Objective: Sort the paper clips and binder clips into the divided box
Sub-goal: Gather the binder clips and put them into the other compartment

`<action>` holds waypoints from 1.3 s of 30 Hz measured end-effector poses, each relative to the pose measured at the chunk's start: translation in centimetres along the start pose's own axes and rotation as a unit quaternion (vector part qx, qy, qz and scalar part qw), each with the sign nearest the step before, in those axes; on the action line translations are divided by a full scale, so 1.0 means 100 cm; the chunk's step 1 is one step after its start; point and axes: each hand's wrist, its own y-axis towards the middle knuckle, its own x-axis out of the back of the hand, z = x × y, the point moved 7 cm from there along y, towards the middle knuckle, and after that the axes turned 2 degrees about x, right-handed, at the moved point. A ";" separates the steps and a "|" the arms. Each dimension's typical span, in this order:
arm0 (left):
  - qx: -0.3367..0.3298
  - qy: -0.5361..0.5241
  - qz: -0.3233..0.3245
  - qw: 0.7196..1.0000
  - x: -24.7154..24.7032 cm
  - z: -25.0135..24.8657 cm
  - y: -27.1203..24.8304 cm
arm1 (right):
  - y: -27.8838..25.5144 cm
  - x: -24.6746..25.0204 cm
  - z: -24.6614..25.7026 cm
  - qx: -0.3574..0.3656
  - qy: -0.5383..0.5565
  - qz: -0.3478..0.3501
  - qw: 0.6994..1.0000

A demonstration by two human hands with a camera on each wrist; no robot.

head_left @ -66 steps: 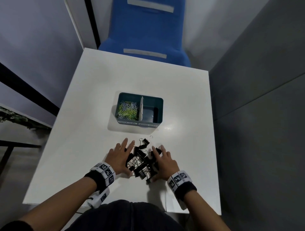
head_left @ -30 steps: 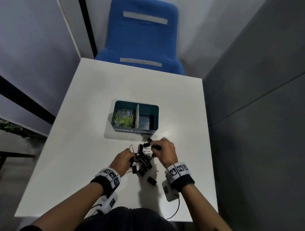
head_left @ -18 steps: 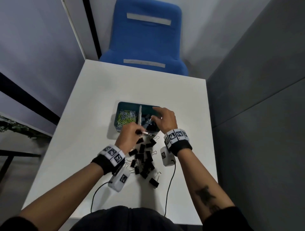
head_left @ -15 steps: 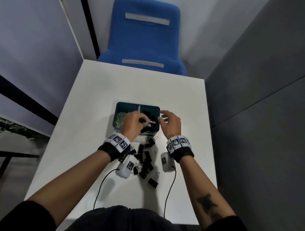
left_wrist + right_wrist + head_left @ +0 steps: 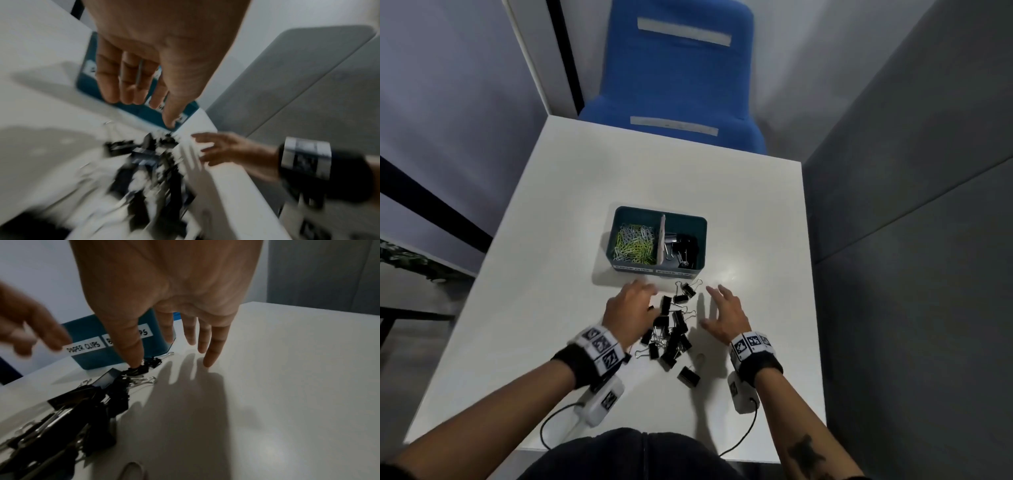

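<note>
Most of the paper clips (image 5: 634,242) already lie in the left compartment of the divided box (image 5: 702,240) in the head view, a few binder clips (image 5: 683,248) in the right one; by that showing the sort is about half done, since a heap of black binder clips (image 5: 669,334) lies on the white table (image 5: 571,212), and one pale paper clip (image 5: 700,359) seems to lie beside it; the left hand (image 5: 630,310) and right hand (image 5: 724,313) flank the heap just short of the box, fingers spread, neither holding anything.

From the left wrist, much blurred, the left fingers (image 5: 127,78) hang loosely extended above the box front (image 5: 144,110), gripping nothing; the heap (image 5: 148,170) smears beneath and ahead of them, the right hand (image 5: 224,149) beyond it with fingers apart.

From the right wrist, the right fingers (image 5: 213,345) are splayed wide and straight, tips hovering at the bare table (image 5: 287,386); the thumb (image 5: 131,345) reaches down to the nearest binder clip (image 5: 137,370), whether touching cannot be told; the box (image 5: 90,358), labelled PAPER CLIPS, stands just past the fingertips, the blurred left hand (image 5: 26,324) to its side.
</note>
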 end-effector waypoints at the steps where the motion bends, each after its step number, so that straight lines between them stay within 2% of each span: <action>1: 0.034 0.037 0.055 0.997 -0.021 0.020 -0.008 | 0.003 -0.004 0.006 0.014 -0.001 0.011 1.000; 3: 0.090 0.071 0.144 0.983 -0.053 0.055 -0.025 | 0.009 -0.013 0.019 0.040 -0.003 0.039 0.998; 5: 0.105 0.058 0.181 0.976 -0.075 0.074 -0.037 | 0.012 -0.022 0.032 0.065 -0.029 0.066 0.995; 11: 0.014 0.037 0.133 0.990 -0.085 0.063 -0.025 | 0.006 -0.055 0.053 0.157 -0.220 0.140 0.953; 15: -0.038 0.052 0.127 0.990 -0.084 0.038 -0.009 | -0.011 -0.064 0.053 0.197 -0.263 0.102 0.939; 19: -0.034 0.076 0.151 0.985 -0.087 0.029 0.001 | -0.014 -0.066 0.051 0.160 -0.217 0.085 0.959; 23: -0.040 0.072 0.142 0.986 -0.080 0.016 0.002 | -0.019 -0.063 0.053 0.117 -0.166 0.045 0.978; 27: -0.035 0.088 0.137 0.986 -0.074 0.009 0.000 | -0.019 -0.063 0.052 0.105 -0.132 0.051 0.984; 31: -0.058 0.095 0.131 0.985 -0.071 0.004 0.001 | -0.020 -0.057 0.048 0.103 -0.107 0.043 0.988; 35: -0.082 0.060 0.123 0.987 -0.072 0.002 0.000 | -0.023 -0.051 0.044 0.106 -0.078 0.027 0.991; 39: -0.085 0.015 0.112 0.990 -0.071 0.005 0.001 | -0.025 -0.044 0.029 0.061 -0.014 -0.005 0.998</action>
